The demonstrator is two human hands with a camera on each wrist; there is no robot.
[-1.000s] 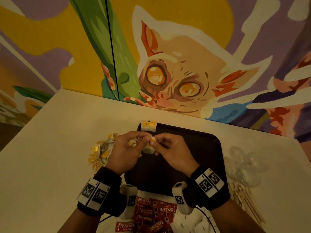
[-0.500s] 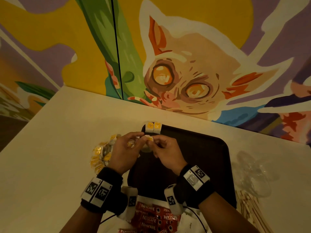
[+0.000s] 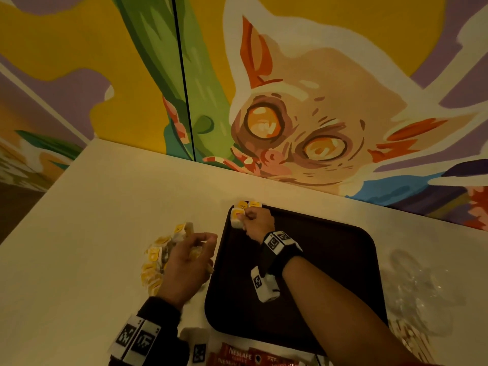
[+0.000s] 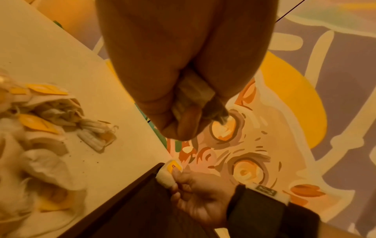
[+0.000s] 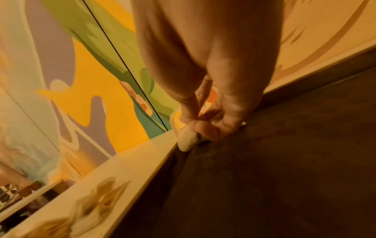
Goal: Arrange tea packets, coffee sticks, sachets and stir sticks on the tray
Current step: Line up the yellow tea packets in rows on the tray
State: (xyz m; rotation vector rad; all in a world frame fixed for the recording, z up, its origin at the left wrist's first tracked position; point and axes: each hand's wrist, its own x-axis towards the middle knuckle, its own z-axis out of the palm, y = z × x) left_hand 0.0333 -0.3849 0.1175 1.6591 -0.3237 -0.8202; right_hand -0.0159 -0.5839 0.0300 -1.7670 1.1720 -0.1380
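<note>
A dark brown tray (image 3: 317,260) lies on the pale table. My right hand (image 3: 247,216) pinches a white tea bag with a yellow tag (image 3: 237,217) at the tray's far left corner, beside two tea bags (image 3: 248,204) standing there. The same tea bag (image 5: 186,141) touches the tray floor in the right wrist view. Left of the tray, my left hand (image 3: 196,253) hovers beside the loose tea bag pile (image 3: 161,254) with its fingers curled around tea bags (image 4: 193,95). Red coffee sticks (image 3: 237,355) lie near the table's front edge.
A crumpled clear plastic bag (image 3: 422,291) lies right of the tray, with wooden stir sticks (image 3: 406,339) below it. A painted wall rises right behind the tray. The tray's dark floor (image 3: 330,286) is bare at centre and right.
My hands have parted. The right hand carried one tea bag forward to the tray's far left corner, while the left hand drew back toward the pile.
</note>
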